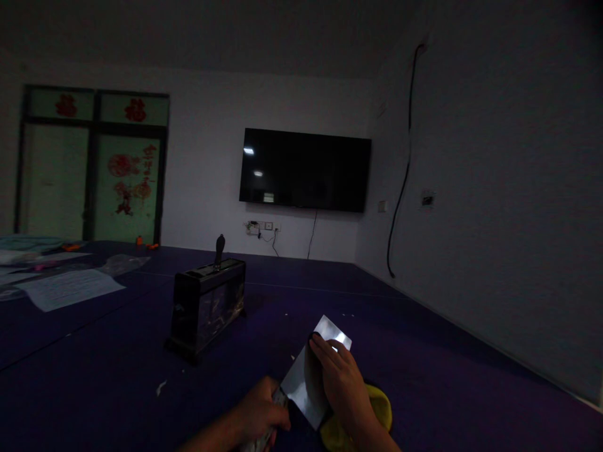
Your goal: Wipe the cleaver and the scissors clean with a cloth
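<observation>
A wide shiny cleaver blade (pixel 306 383) lies low in the middle of the view, over a dark purple table (pixel 447 376). My left hand (pixel 257 414) is closed round its handle at the bottom. My right hand (pixel 342 386) rests on the flat of the blade with fingers stretched out, apparently pressing a dark cloth against it. A yellow cloth (pixel 377 414) lies under my right wrist. The room is dim and details are hard to make out.
A dark knife block (pixel 207 307) with one handle sticking up stands just beyond the blade, to the left. Papers and plastic sheets (pixel 66 285) lie at the far left. A black TV (pixel 304 169) hangs on the back wall; a white wall runs along the right.
</observation>
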{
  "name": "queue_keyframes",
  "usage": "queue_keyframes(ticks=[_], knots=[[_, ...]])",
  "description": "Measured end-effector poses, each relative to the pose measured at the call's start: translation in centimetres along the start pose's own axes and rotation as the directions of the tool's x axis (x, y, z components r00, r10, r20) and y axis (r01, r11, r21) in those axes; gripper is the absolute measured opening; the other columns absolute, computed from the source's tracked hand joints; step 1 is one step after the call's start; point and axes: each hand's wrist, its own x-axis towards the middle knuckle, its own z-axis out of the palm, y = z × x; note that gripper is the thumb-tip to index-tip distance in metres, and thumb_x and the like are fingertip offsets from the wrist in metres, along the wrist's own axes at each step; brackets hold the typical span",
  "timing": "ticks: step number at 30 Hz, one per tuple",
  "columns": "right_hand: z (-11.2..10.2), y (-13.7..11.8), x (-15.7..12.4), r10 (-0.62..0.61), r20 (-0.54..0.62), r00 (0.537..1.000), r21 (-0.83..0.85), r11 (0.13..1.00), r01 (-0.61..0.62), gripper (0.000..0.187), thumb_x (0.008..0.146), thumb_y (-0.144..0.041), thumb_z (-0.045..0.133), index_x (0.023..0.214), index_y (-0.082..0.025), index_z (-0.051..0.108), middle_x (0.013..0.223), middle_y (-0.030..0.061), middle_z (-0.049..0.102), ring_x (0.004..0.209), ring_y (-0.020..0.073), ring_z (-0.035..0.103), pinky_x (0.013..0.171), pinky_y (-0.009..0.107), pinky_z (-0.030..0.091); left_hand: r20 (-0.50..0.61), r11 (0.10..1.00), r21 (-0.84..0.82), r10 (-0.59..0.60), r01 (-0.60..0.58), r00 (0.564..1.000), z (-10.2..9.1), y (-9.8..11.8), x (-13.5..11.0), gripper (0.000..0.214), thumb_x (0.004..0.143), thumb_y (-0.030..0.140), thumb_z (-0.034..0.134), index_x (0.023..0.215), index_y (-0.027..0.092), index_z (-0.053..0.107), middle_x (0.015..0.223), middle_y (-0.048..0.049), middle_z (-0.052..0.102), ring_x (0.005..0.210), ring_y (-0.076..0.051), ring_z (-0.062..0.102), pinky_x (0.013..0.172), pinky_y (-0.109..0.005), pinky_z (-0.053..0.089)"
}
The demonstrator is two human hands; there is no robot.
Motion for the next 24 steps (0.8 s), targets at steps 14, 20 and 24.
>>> queue_keyframes(ticks=[14,20,24], knots=[[-0.2,3.0,-0.2,0.157,-0.035,0.987,-0.058,0.986,-0.159,0.052,0.077,-0.002,0.032,0.122,-0.020,0.051,0.114,0.0040,0.060,0.099,0.0211,0.054,0.085,0.039,0.044,-0.030,0.995,0.064,-0.078,0.080,0.997,0.1,0.5,-0.5,0.032,0.058,0.007,0.051,0.086,0.019,0.038,0.034,0.0101,0.043,0.025,-0.008,0.036,0.034,-0.014,0.023],[-0.1,3.4,-0.5,0.176,-0.058,0.983,-0.065,0.982,-0.179,0.052,0.075,-0.003,0.034,0.120,-0.019,0.052,0.112,0.0045,0.061,0.098,0.0213,0.054,0.084,0.038,0.045,-0.058,0.992,0.066,-0.106,0.110,0.993,0.3,1.0,-0.9,0.033,0.059,0.006,0.050,0.087,0.019,0.036,0.034,0.0103,0.042,0.026,-0.008,0.035,0.034,-0.014,0.024],[0.2,2.6,-0.5,0.140,-0.048,0.989,-0.037,0.989,-0.141,0.051,0.076,-0.002,0.033,0.120,-0.019,0.051,0.114,0.0036,0.060,0.099,0.0200,0.053,0.084,0.036,0.046,-0.070,0.989,0.071,-0.122,0.127,0.990,0.3,1.1,-0.7,0.034,0.059,0.003,0.048,0.087,0.019,0.037,0.033,0.0105,0.041,0.026,-0.008,0.036,0.034,-0.013,0.023]])
